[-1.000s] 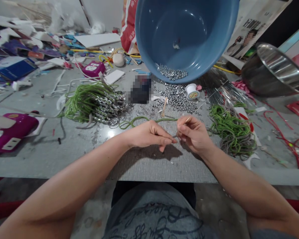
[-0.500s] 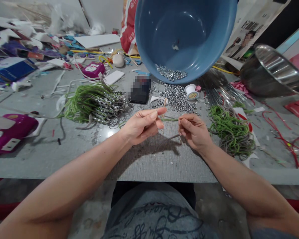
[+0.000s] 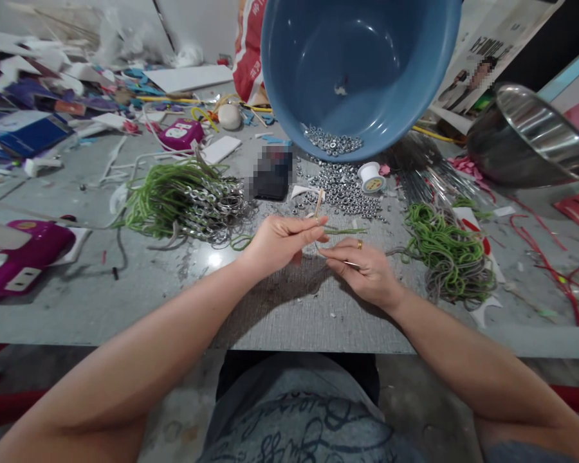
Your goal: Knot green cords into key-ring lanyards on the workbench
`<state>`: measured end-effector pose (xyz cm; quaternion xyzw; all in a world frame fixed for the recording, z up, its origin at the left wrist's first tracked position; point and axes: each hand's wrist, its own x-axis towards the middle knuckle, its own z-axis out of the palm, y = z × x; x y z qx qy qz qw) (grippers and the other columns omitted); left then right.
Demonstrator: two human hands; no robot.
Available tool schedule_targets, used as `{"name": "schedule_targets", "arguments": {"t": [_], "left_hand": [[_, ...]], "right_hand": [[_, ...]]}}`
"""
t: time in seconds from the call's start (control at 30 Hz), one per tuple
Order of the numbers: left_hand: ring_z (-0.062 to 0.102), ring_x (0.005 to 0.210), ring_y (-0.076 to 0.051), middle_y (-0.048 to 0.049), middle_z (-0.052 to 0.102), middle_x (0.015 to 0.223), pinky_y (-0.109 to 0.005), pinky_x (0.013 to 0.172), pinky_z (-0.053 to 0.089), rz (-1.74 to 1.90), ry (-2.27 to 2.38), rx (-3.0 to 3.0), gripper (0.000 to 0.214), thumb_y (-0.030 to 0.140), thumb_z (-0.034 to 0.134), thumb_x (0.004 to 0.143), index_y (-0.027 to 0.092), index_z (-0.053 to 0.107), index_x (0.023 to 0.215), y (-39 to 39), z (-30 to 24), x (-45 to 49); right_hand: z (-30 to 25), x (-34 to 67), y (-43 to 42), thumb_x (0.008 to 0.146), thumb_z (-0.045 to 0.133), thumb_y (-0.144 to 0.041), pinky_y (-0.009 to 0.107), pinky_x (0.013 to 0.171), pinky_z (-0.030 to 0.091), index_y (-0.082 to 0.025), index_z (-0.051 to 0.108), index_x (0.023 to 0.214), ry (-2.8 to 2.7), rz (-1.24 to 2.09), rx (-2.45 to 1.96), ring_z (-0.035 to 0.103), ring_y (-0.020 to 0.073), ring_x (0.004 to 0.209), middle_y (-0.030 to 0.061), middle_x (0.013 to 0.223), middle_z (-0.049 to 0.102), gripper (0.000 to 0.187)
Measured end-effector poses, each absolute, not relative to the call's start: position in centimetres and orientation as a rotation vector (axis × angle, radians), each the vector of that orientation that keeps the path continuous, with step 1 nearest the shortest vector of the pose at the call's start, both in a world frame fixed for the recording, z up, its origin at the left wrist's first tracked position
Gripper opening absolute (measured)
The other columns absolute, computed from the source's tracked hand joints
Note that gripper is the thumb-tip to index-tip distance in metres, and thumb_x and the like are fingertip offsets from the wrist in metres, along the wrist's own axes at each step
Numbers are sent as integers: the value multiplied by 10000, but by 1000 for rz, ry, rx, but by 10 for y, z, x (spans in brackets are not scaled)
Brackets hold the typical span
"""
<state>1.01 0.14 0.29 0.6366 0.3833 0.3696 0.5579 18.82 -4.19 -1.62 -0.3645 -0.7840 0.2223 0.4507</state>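
Note:
My left hand [image 3: 282,241] is closed in a pinch on a green cord [image 3: 350,230], whose end sticks out to the right. A thin wooden stick [image 3: 320,200] rises from the same fingertips. Close beside it, my right hand [image 3: 369,270], with a ring on one finger, is closed on a thin grey cord [image 3: 318,247]. Its fingertips almost meet the left ones; whether they touch I cannot tell. On the left lies a bundle of green cords [image 3: 157,196] with silvery rings threaded on. To the right is a tangled pile of green and grey cords [image 3: 456,251].
A tilted blue basin [image 3: 352,58] holds some metal rings at its lower rim. Loose rings [image 3: 345,190] are spread below it, beside a white spool [image 3: 370,178] and a dark phone [image 3: 273,177]. A steel bowl [image 3: 502,151] stands right; purple devices [image 3: 26,257] stand left.
My right hand has moved left and slightly down, turning its back upward, and has let go of the green cord's end. My left hand has turned slightly and still pinches cord and stick.

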Motion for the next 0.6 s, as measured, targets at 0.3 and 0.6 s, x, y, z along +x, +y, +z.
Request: {"name": "schedule_targets", "arguments": {"t": [0.3, 0.6], "left_hand": [[626, 665, -106, -7, 700, 713, -190, 655, 483, 571, 714, 2040, 241, 266, 495, 821, 157, 707, 787, 5, 3, 6], [320, 407, -34, 53, 459, 452, -166, 415, 263, 403, 590, 2039, 258, 275, 511, 805, 116, 670, 677, 4, 13, 4]], "right_hand": [[-7, 188, -40, 802, 592, -199, 245, 587, 443, -214, 612, 717, -1721, 616, -931, 557, 108, 663, -8, 703, 629, 89], [-6, 187, -39, 750, 650, -314, 234, 510, 396, -192, 592, 674, -1542, 1012, -1005, 490, 82, 567, -21, 662, 547, 155]]}}
